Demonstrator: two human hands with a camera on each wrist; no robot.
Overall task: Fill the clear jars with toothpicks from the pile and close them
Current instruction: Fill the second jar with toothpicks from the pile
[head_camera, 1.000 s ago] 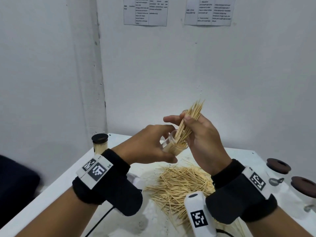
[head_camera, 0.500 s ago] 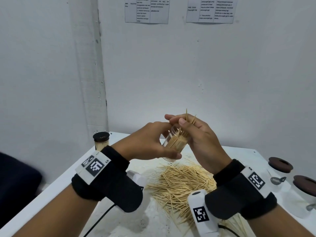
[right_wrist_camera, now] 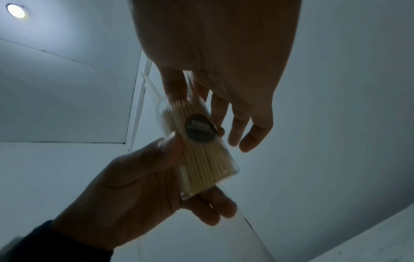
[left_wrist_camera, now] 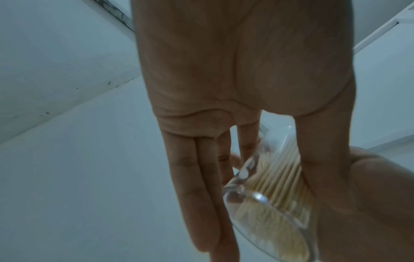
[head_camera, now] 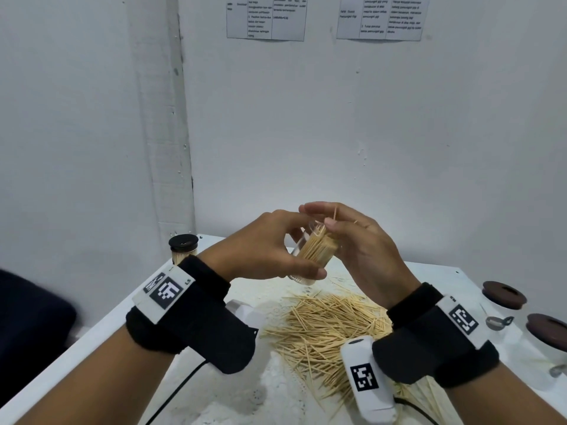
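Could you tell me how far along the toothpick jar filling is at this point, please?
Done: one capped jar of toothpicks stands at the table's far left corner. In hand: the left hand grips a clear jar, nearly full and uncapped, while the right hand tucks in stray sticks at its mouth. Left: capping it, then the big pile and two brown-lidded jars at the right, apparently holding few toothpicks.

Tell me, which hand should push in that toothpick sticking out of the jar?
Probably the right hand. Its fingertips are already at the mouth of the jar, beside the sticking-out toothpick. The left hand grips the tilted jar, so it is busy holding it.
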